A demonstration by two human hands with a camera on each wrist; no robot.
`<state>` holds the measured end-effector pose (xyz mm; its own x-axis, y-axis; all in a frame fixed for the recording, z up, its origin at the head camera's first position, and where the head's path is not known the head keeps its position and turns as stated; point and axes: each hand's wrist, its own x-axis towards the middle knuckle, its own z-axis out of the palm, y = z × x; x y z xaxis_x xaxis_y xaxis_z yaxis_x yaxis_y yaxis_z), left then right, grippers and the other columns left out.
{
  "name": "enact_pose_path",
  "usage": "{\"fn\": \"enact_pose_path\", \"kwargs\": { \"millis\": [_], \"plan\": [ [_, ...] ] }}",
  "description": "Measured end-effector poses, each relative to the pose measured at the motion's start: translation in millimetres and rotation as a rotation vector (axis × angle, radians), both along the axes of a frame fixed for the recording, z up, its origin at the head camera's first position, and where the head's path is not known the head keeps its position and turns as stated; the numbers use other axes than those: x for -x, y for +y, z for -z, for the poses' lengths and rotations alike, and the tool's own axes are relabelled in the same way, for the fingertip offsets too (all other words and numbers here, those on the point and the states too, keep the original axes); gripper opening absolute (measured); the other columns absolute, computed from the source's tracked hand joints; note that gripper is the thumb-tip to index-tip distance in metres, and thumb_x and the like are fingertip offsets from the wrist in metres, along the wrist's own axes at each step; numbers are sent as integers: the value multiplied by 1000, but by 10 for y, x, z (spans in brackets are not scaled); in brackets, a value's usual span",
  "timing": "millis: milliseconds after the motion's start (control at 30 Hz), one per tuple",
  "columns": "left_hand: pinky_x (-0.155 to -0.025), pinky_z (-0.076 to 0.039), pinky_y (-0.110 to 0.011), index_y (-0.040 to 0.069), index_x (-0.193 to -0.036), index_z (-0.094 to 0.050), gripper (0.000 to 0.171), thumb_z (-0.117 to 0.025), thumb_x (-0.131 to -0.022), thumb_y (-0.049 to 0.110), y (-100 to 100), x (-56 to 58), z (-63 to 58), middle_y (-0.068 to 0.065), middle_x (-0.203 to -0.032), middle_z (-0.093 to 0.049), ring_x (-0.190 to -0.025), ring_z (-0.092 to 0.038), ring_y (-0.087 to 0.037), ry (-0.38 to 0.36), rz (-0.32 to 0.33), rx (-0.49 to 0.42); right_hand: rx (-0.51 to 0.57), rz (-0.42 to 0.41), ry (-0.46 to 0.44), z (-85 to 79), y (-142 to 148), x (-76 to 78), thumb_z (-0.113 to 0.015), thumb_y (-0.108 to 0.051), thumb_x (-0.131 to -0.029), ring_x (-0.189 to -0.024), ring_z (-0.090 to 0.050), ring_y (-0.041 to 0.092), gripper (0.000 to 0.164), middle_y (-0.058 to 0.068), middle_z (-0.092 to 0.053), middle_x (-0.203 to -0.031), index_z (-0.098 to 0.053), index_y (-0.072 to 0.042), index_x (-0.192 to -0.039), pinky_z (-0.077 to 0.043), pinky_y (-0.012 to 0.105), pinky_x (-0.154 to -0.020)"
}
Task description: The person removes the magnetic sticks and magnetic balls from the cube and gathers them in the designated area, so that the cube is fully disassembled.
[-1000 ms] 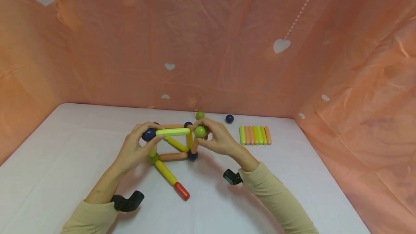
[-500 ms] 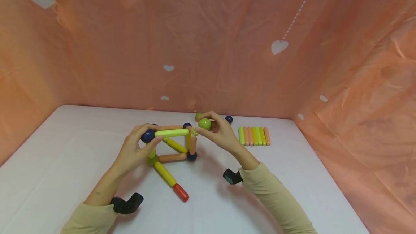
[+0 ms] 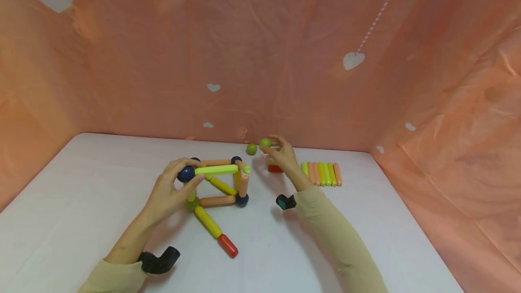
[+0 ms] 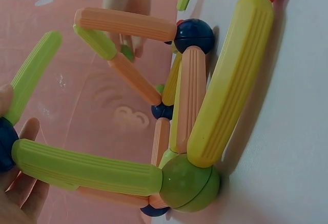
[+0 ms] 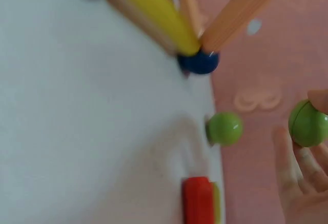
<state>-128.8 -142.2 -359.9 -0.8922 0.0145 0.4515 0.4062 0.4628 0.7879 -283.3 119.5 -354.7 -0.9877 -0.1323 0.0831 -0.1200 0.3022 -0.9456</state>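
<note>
My left hand [image 3: 172,191] grips a dark blue ball [image 3: 186,174] at the upper near-left corner of a frame of rods and balls. A lime rod [image 3: 216,170] juts rightward from that ball; another green rod [image 4: 87,166] runs down from it to a green ball [image 4: 189,182] on the table. At the frame's right, an upright salmon rod [image 3: 243,185] rises from a blue ball [image 3: 242,200], its top end bare. Beyond the frame, my right hand [image 3: 286,157] pinches a loose green ball [image 5: 307,123] between thumb and fingers, raised above the table's back edge.
Another green ball [image 3: 251,149] lies near the back edge, and a red rod [image 3: 275,169] lies by my right hand. Several rods [image 3: 321,174] form a row at the right. A yellow rod [image 3: 207,222] tipped with a red one [image 3: 228,245] stretches toward the front.
My right hand has carried its green ball away from the frame, back and to the right, uncovering the salmon rod's top. My left hand stays on the blue ball.
</note>
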Motion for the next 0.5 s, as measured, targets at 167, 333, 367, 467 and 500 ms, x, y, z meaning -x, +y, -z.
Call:
{"fn": "enact_pose_path", "kwargs": {
  "millis": [167,333,367,467,500],
  "plan": [
    [-95,-41,-57,6,-114,-60,23,-64,-93,14,-16,-3,2,-18,-119,-54,-114,-48,-32,-9,17,-15,-126,91,-2,105,-57,206,-73,-18,-84,-108,-61,30,42,16,-62,-122,-59,-4,-121,-52,37,-90],
    [-98,-39,-60,7,-117,-59,25,-63,-93,15,16,-31,-32,-19,-123,-53,-117,-48,-35,-46,34,-47,-211,107,-6,145,-32,303,-70,-14,-86,-103,-64,31,40,18,-62,-121,-60,-1,-121,-56,32,-80],
    [-98,-39,-59,7,-117,-59,25,-63,-93,16,13,-32,-42,-19,-123,-53,-116,-48,-34,-53,33,-47,-231,113,-2,144,-38,315,-69,-14,-86,-103,-64,31,39,18,-62,-120,-60,0,-121,-55,32,-80],
    [-98,-39,-59,8,-117,-58,25,-62,-94,19,9,-21,-75,-18,-122,-53,-114,-47,-34,-71,33,-43,-288,151,-2,128,-67,341,-68,-15,-86,-104,-63,30,39,18,-63,-120,-61,1,-121,-53,33,-84],
    [-98,-39,-59,8,-117,-58,26,-62,-94,20,9,-14,-87,-18,-121,-53,-114,-47,-33,-76,33,-39,-311,165,4,124,-75,356,-68,-15,-86,-103,-62,30,38,18,-64,-119,-62,1,-120,-52,34,-86]
  ]
}}
